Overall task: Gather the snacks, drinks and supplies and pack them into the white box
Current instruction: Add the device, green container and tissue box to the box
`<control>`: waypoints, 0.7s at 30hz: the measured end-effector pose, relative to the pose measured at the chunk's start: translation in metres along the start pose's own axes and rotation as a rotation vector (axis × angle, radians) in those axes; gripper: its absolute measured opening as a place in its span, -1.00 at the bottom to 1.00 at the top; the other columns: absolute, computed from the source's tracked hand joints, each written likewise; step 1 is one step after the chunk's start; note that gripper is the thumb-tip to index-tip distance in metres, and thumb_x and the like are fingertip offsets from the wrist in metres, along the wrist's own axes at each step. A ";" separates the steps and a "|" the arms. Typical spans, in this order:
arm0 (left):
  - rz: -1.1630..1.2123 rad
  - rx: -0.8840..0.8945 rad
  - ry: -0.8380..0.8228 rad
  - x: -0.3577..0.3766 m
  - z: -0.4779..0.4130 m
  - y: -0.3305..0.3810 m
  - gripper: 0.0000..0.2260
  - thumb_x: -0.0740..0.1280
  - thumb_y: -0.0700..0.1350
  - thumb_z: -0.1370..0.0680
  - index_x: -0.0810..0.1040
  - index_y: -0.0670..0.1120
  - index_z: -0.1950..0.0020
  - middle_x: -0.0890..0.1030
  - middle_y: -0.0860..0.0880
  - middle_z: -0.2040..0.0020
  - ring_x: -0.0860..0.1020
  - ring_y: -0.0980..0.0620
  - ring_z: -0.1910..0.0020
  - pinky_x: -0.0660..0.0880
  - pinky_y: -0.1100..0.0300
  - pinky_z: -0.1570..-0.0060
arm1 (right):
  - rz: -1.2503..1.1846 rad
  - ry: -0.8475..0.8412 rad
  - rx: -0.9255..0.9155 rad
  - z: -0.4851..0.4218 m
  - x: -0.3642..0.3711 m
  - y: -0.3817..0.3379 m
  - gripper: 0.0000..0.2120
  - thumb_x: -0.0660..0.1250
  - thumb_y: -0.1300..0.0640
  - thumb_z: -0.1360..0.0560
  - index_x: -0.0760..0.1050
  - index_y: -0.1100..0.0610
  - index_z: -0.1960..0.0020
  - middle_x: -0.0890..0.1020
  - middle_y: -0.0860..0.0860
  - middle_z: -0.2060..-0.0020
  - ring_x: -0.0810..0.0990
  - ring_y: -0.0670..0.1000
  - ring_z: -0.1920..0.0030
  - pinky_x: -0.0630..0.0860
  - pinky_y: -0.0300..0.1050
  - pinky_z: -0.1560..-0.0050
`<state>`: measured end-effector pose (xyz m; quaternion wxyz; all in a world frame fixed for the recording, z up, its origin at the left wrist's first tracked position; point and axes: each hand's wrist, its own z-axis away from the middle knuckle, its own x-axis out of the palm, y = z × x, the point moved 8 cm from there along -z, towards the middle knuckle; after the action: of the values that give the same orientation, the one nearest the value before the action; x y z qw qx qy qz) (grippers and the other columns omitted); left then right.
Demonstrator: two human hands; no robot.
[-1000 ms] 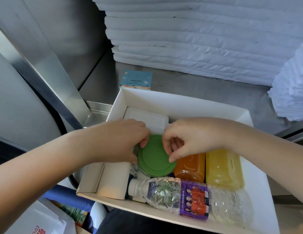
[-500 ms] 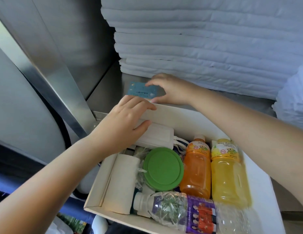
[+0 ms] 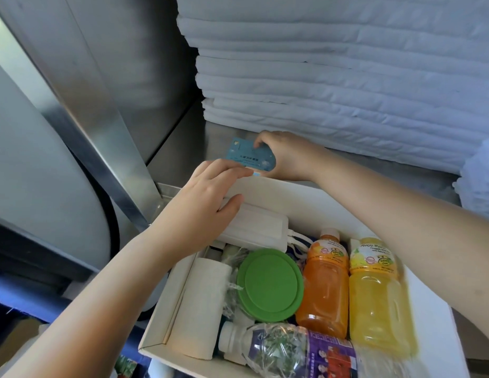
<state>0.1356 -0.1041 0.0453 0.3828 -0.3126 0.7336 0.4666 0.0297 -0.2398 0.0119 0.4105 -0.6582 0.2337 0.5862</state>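
The left hand (image 3: 202,203) lay across the far left corner of the open white cardboard box (image 3: 292,192). Its fingers (image 3: 227,169) were straight and close together over the far rim, and the thumb pressed on a flat white plastic case (image 3: 259,230) tucked against the far wall inside. Just beyond those fingertips, above the bare steel desk (image 3: 178,148), a thin blue packet (image 3: 246,156) with pale print was tilted up. Whether the left fingertips touched its lower edge could not be told. The right hand (image 3: 289,156) gripped the packet by its right end, with the thumb on the printed face near the top corner and the other fingers curled round behind it, clamped on it. At the back edge of the desk stood a tall stack of folded white linen (image 3: 347,91).

Inside the box, an off-white paper roll (image 3: 202,304) lay along the left wall. Right of it were a round green plastic lid (image 3: 270,285), an orange juice bottle (image 3: 324,290) and a yellow juice bottle (image 3: 374,296). The two bottles lay side by side, caps toward the far wall. Along the near wall a clear water bottle with a purple label (image 3: 292,350) lay on its side, its white cap pointing left.
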 end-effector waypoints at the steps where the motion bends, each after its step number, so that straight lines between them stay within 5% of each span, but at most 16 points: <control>1: -0.009 0.004 -0.002 0.000 0.000 0.000 -0.66 0.25 -0.17 -0.56 0.43 -0.07 -0.34 0.43 0.03 -0.26 0.29 0.05 -0.29 0.07 0.48 -0.24 | 0.010 0.030 -0.008 0.003 -0.005 -0.001 -0.45 0.45 -0.02 -0.33 0.36 0.07 -0.25 0.51 0.05 -0.15 0.43 0.02 -0.01 0.36 -0.12 0.10; 7: -0.010 0.001 0.005 -0.001 0.002 0.002 -0.65 0.25 -0.14 -0.56 0.43 -0.05 -0.35 0.43 0.06 -0.26 0.28 0.10 -0.28 0.01 0.57 -0.21 | 0.146 0.268 -0.103 0.042 -0.045 -0.005 -0.39 0.51 0.08 -0.26 0.40 0.20 -0.24 0.49 0.10 -0.17 0.37 0.15 -0.18 0.38 0.00 -0.13; 14: -0.019 0.003 0.026 -0.003 0.002 0.002 -0.66 0.25 -0.14 -0.55 0.45 -0.06 -0.33 0.45 0.04 -0.23 0.27 0.14 -0.24 -0.01 0.62 -0.16 | 0.148 0.615 -0.113 0.126 -0.082 0.000 -0.48 0.50 0.16 -0.27 0.46 0.30 -0.16 0.48 0.22 -0.18 0.39 0.21 -0.17 0.24 -0.21 -0.21; 21: -0.028 0.000 0.027 -0.002 0.002 0.003 -0.64 0.25 -0.13 -0.54 0.44 -0.06 -0.34 0.45 0.04 -0.22 0.28 0.12 -0.25 -0.01 0.62 -0.16 | 0.158 0.704 -0.180 0.182 -0.083 -0.011 -0.52 0.50 0.11 -0.31 0.48 0.31 -0.12 0.47 0.25 -0.21 0.37 0.20 -0.18 0.22 -0.24 -0.29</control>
<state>0.1349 -0.1006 0.0480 0.3793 -0.3292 0.7341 0.4570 -0.0837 -0.1002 0.0993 0.1987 -0.8330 0.3582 0.3720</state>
